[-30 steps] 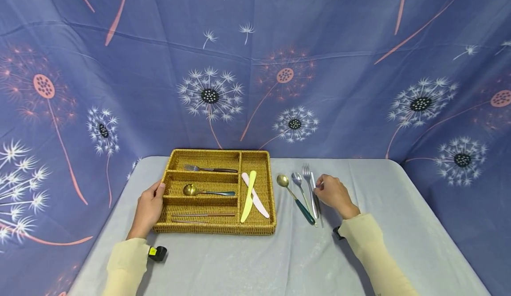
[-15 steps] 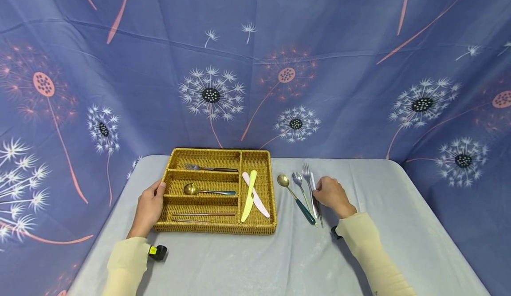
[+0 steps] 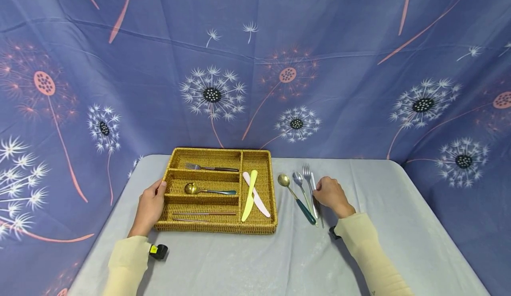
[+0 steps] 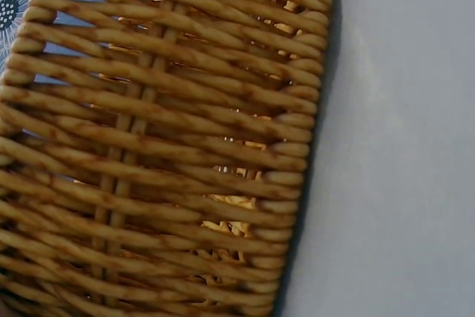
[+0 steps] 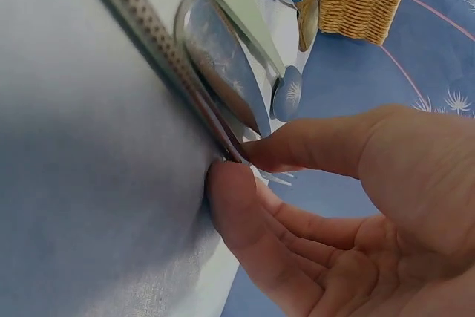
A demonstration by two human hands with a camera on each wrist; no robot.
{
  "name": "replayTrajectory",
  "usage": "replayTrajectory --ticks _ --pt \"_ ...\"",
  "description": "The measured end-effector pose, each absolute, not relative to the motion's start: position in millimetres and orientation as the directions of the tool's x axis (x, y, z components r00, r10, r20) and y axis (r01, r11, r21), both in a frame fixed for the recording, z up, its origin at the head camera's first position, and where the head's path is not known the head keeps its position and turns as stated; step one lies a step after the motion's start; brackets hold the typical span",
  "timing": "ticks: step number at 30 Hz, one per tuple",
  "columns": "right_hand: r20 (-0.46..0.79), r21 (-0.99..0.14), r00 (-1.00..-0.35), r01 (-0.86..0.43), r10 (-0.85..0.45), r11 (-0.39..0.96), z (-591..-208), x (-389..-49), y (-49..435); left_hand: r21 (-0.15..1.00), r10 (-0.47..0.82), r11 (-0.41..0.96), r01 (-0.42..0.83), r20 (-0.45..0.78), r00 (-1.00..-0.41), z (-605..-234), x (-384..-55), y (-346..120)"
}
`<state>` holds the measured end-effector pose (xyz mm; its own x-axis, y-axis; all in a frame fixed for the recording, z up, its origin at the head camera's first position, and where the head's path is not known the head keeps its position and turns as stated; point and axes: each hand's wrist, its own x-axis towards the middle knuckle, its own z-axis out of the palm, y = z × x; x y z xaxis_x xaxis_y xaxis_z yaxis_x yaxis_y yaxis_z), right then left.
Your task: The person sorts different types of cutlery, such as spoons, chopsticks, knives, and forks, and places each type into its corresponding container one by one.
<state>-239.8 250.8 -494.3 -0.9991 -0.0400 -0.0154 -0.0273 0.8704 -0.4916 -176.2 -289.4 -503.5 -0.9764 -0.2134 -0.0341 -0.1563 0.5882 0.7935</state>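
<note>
My left hand (image 3: 148, 208) holds the left rim of a woven cutlery basket (image 3: 255, 230), thumb over the edge; the left wrist view shows the basket's wicker side (image 4: 163, 146). To the basket's right, my right hand (image 3: 331, 195) pinches a slim metal chopstick (image 5: 159, 35) with a dotted pattern between thumb and index finger, low over the cloth. Beside it lie a silver table knife (image 3: 315, 207), a fork (image 3: 306, 172), a silver spoon (image 3: 297, 179) with a pale handle and a gold spoon (image 3: 284, 180) with a green handle.
Inside the basket are a dark-handled fork (image 3: 219, 169), a gold spoon (image 3: 191, 188), thin sticks (image 3: 215, 213), and crossed yellow (image 3: 249, 196) and pink (image 3: 261, 203) knives. A pale cloth covers the table (image 3: 239, 265); a blue dandelion curtain (image 3: 339, 87) hangs behind.
My right hand has shifted slightly left, its fingers closing in at the chopstick beside the table knife. The left hand stays on the basket rim; the cutlery has not moved.
</note>
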Motion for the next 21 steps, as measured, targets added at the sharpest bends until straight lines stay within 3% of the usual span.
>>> replayTrajectory --ticks 21 --pt "-0.015 -0.531 -0.999 -0.027 -0.042 0.847 -496.8 -236.7 253.0 0.791 -0.226 0.588 -0.167 -0.038 -0.973 -503.7 -176.0 -288.6"
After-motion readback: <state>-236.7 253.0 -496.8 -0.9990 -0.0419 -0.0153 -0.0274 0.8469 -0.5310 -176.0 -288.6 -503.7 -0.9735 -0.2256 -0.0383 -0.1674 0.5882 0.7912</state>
